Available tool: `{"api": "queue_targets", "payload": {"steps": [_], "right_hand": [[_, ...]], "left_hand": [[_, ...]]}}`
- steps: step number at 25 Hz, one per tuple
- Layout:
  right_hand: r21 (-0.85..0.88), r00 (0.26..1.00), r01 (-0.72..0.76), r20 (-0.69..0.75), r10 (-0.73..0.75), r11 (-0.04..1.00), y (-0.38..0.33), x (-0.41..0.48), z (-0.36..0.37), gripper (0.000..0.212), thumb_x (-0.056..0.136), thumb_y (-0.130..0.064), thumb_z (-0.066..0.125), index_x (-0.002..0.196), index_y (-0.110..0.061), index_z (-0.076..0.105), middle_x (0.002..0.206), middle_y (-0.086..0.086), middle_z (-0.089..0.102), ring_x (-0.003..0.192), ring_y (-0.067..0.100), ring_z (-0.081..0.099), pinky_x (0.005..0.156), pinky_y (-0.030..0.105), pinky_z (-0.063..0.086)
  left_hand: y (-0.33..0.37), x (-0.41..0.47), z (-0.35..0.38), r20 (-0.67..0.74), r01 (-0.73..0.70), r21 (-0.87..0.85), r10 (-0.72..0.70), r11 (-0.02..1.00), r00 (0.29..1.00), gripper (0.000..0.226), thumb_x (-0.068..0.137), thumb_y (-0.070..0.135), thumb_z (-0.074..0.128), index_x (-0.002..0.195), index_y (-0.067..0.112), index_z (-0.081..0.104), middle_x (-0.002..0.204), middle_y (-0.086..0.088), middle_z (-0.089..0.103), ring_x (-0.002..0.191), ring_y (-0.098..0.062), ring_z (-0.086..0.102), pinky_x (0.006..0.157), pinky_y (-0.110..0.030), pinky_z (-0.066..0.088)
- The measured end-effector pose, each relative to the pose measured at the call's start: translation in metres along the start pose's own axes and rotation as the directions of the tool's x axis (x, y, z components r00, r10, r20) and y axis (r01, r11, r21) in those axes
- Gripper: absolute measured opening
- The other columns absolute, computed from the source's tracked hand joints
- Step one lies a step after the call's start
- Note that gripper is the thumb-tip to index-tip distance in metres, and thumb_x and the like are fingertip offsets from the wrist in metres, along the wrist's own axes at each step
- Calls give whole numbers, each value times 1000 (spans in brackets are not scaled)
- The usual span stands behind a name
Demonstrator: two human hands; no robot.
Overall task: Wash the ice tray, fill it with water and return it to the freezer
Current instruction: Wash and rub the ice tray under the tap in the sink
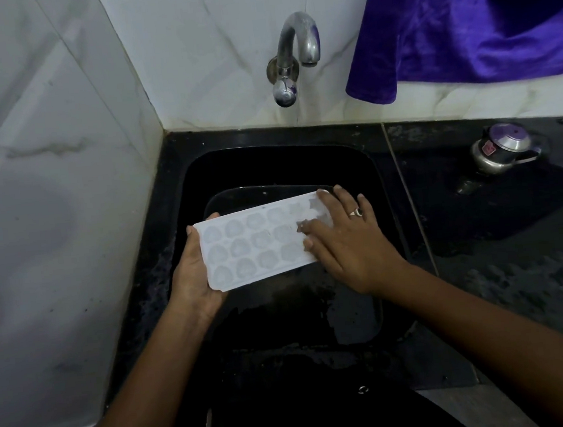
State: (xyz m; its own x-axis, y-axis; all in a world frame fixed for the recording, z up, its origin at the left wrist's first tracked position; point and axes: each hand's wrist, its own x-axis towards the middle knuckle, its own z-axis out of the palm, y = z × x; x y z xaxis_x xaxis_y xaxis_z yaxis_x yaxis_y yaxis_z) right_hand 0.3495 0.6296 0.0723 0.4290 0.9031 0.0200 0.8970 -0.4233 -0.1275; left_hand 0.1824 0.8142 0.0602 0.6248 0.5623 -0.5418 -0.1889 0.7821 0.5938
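1. Left hand point(193, 273): over the left side of the sink point(282, 165). The palm is under the left end of the ice tray point(252, 247) and the thumb curls over its far edge, gripping it.
2. Ice tray: white, held above the middle of the sink with its moulded cells facing up. What the cells contain cannot be told.
3. Tap point(295, 50): on the wall behind the sink.
4. Right hand point(348, 241): over the right side of the sink. The fingers are nearly straight and lie flat on the tray's right end.
5. Pressure cooker point(504, 150): on the counter to the right of the sink, lid on.
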Motion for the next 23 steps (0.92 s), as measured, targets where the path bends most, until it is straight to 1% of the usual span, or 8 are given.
{"api": "queue_targets", "payload": {"steps": [3,6,9,12,14,17,19,23], "right_hand": [[14,999,-34,16,33,999,-23,5,-3,59,106,-57,18,130,-20,57,167,18,24,157,40,12,123,67,15],[-3,999,24,21,-24,1000,-30,-1,0,60,107,-57,18,145,-24,51,168,17,22,158,39,10,123,67,14],[48,998,-68,-13,69,997,-39,8,-8,54,106,-56,20,128,-25,59,167,17,26,157,40,14,122,66,16],[22,999,-35,9,35,999,-53,7,-1,62,106,-57,18,136,-17,55,167,19,24,157,40,14,122,66,17],[2,1000,-12,-4,12,1000,-49,5,0,58,106,-56,19,142,-26,54,167,17,25,156,39,15,122,67,17],[46,994,-107,-31,108,993,-55,13,-4,54,106,-55,21,122,-22,60,165,18,29,155,40,18,121,67,18],[38,995,-98,8,98,994,-66,14,1,62,106,-57,17,132,-18,56,167,19,25,157,39,15,122,66,18],[-36,999,0,37,2,999,-45,0,1,61,107,-60,14,161,-36,28,172,12,14,159,35,7,124,63,13]], "left_hand": [[5,-4,-7,1,-4,16,4,1000,1000,50,109,55,34,130,23,65,124,-9,77,103,-29,78,72,-46,66],[20,-8,-13,-13,3,10,-3,1000,1000,49,110,54,34,115,24,73,115,-8,79,95,-27,80,69,-45,66],[22,-10,-14,0,30,13,-30,999,1000,53,109,53,35,106,24,80,114,-10,80,93,-28,80,67,-45,66],[28,-4,-22,5,7,5,-7,1000,1000,49,109,55,34,120,25,71,120,-9,78,99,-29,79,70,-46,66],[35,-1,-30,9,9,7,-9,1000,1000,48,109,55,34,122,25,69,120,-8,78,100,-29,79,69,-47,66],[31,1,-31,30,22,50,-23,999,999,48,109,55,34,123,25,69,118,-8,79,99,-28,79,76,-48,64],[33,2,-30,31,30,47,-32,998,999,48,110,54,34,119,24,70,112,-7,80,94,-26,80,77,-47,63],[49,12,-44,0,40,5,-40,999,999,50,109,55,35,113,25,75,113,-5,80,95,-25,80,70,-44,66]]}}
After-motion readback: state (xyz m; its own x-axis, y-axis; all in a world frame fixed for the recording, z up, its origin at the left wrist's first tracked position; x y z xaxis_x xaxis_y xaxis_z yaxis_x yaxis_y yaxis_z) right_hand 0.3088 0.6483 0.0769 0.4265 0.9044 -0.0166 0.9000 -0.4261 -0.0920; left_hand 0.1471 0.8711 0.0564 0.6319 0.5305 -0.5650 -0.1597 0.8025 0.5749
